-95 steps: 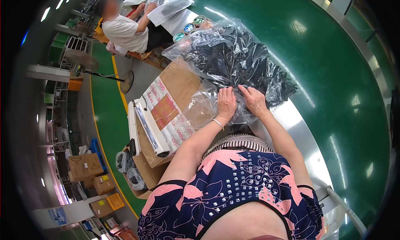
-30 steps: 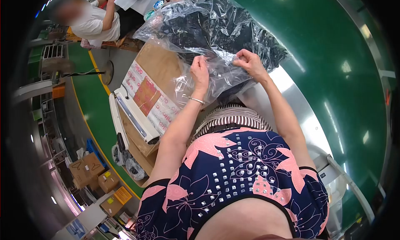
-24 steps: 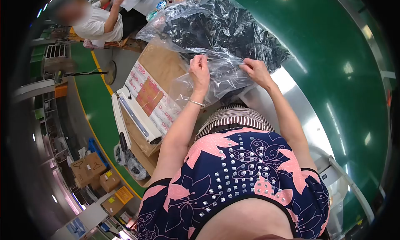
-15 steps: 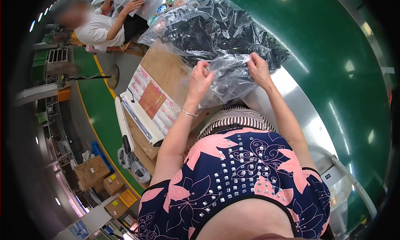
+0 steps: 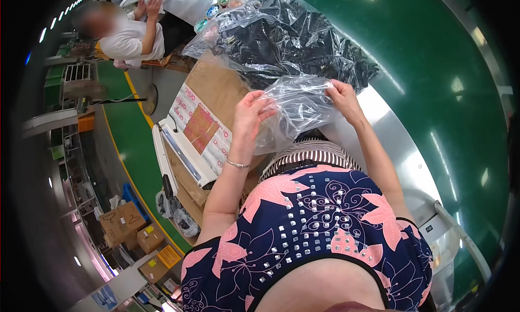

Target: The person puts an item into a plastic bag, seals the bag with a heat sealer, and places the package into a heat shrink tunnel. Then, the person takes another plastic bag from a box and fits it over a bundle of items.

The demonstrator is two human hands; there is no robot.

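Note:
A large clear plastic bag with dark contents lies across the work surface in front of me. Its loose, see-through end is stretched between my two hands. My left hand pinches one side of this end, fingers partly bent round the film. On the other side, my right hand grips the film between thumb and fingers. The dark contents rest beyond my hands, beneath crinkled, shiny plastic.
A white bar-shaped device sits on cardboard at the left. Tape rolls stand beyond the bag. A co-worker is at the upper left. Cartons are at the lower left, green surface at the right.
My hands have moved apart, my left hand going left and slightly towards me, and the bag's end is spread wider between them. The co-worker's hands have shifted.

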